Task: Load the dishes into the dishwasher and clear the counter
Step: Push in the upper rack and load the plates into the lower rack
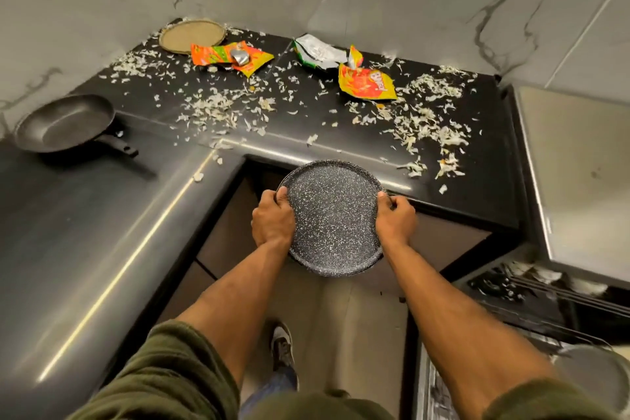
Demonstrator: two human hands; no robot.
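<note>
While it is held in front of the worktop's (341, 143) near edge, the speckled black plate (335, 215) is gripped on both sides: the left hand (272, 222) curls its fingers round the left rim with the thumb on the upper surface, and the right hand (397, 216) clasps the right rim in the same manner. The plate lies roughly level above the floor, its far rim overlapping the worktop's edge in this view. Beyond the plate, pale shredded scraps (426, 126) are scattered across the dark worktop. Further beyond the plate lie two orange wrappers (366, 82) and a torn silver-and-green packet (317, 53). Beyond and left of the plate a round woven mat (192, 36) rests at the wall. Far left of the plate stands a black frying pan (64, 123). Right of and below the plate, a dishwasher rack (545, 303) is partly visible.
</note>
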